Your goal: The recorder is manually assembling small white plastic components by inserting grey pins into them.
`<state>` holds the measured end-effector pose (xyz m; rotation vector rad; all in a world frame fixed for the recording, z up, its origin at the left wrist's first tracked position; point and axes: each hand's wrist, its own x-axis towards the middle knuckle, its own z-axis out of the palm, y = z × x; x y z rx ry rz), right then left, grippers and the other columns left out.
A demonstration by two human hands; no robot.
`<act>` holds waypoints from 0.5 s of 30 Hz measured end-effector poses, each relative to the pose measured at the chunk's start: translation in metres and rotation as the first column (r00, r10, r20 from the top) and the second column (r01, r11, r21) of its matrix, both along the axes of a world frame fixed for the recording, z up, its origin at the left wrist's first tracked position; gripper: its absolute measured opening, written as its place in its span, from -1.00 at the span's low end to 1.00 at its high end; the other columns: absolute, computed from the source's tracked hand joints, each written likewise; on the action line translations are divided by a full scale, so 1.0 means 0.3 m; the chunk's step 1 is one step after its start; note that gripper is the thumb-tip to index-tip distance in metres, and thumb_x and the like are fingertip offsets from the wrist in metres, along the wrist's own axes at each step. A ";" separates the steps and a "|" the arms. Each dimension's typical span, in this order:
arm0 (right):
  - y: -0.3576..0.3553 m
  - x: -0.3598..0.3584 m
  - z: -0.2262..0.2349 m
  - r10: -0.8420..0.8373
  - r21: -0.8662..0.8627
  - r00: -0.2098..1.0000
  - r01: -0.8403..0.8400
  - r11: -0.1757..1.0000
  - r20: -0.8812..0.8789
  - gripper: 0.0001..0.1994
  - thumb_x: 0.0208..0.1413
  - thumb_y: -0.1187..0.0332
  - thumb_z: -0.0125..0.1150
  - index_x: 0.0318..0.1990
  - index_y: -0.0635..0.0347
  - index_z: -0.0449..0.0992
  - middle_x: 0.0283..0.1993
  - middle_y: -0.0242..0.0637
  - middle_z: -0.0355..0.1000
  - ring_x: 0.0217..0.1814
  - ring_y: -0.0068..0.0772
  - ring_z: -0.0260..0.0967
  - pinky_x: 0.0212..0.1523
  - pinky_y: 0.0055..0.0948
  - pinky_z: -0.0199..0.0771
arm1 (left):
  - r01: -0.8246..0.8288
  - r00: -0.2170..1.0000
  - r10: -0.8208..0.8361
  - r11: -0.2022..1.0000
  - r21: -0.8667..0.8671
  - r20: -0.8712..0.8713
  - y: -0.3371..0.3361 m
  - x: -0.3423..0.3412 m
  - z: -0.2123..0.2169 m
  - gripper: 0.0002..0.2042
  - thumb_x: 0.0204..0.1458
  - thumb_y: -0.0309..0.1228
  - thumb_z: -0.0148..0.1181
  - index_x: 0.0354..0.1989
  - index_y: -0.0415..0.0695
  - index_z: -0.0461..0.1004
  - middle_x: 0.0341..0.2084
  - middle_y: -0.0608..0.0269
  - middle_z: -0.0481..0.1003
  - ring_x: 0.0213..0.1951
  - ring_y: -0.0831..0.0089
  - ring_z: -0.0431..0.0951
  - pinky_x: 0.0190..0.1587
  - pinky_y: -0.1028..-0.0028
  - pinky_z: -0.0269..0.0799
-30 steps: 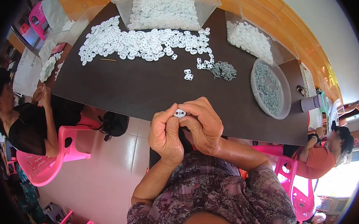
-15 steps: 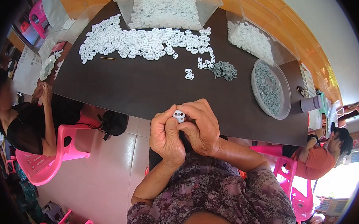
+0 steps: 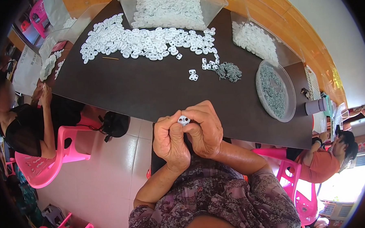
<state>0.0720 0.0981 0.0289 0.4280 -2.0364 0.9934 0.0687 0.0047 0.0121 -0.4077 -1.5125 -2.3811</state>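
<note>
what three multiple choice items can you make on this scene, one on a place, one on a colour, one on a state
1. Where does the small heap of grey parts lie?
A. on the dark table, at the right end of the white spread
B. on the floor
C. in a pink chair

2. What colour is the small part held at the fingertips?
A. red
B. white
C. green

3. How is that part held?
A. lying free on the table
B. by the left hand alone
C. pinched between the left hand and the right hand

Key: 1 A, the heap rests on the tabletop beside the white pieces. 2 B, it matches those pieces. 3 C, fingers of both hands close on it.
</note>
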 end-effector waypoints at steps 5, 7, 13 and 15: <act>-0.001 0.006 -0.002 0.007 0.034 1.000 -0.007 0.999 -0.015 -0.80 0.06 0.41 0.16 -0.19 0.34 0.41 -0.33 -0.17 0.38 -0.41 -0.27 0.28 -0.42 -0.41 0.31 | -0.014 1.000 0.013 0.999 -0.040 -0.023 -0.006 0.007 -0.001 -0.87 0.18 -0.52 -0.03 -0.20 -0.30 0.42 -0.43 0.37 0.30 -0.38 0.65 0.25 -0.27 0.64 0.21; -0.004 0.007 -0.006 0.006 0.037 1.000 -0.006 0.999 -0.019 -0.80 0.06 0.42 0.17 -0.19 0.34 0.41 -0.33 -0.17 0.38 -0.42 -0.27 0.28 -0.42 -0.40 0.31 | -0.027 0.999 0.025 0.999 -0.045 -0.026 -0.004 0.008 0.000 -0.87 0.18 -0.51 -0.03 -0.20 -0.30 0.42 -0.43 0.36 0.30 -0.38 0.65 0.25 -0.27 0.64 0.21; -0.002 -0.012 -0.030 0.018 0.039 0.999 -0.016 0.999 -0.044 -0.80 0.04 0.44 0.18 -0.19 0.33 0.41 -0.34 -0.17 0.37 -0.42 -0.27 0.27 -0.43 -0.40 0.30 | -0.079 0.997 0.078 0.994 -0.073 -0.009 0.005 0.003 -0.019 -0.87 0.18 -0.50 -0.02 -0.21 -0.30 0.42 -0.43 0.37 0.30 -0.38 0.65 0.24 -0.28 0.64 0.21; -0.002 -0.013 -0.020 0.023 0.043 0.998 -0.021 0.999 -0.059 -0.80 0.03 0.45 0.19 -0.19 0.32 0.42 -0.34 -0.17 0.37 -0.42 -0.27 0.27 -0.43 -0.40 0.30 | -0.084 0.996 0.084 0.993 -0.083 -0.003 0.008 0.004 -0.016 -0.86 0.18 -0.49 -0.02 -0.21 -0.30 0.42 -0.43 0.37 0.30 -0.38 0.64 0.24 -0.28 0.64 0.21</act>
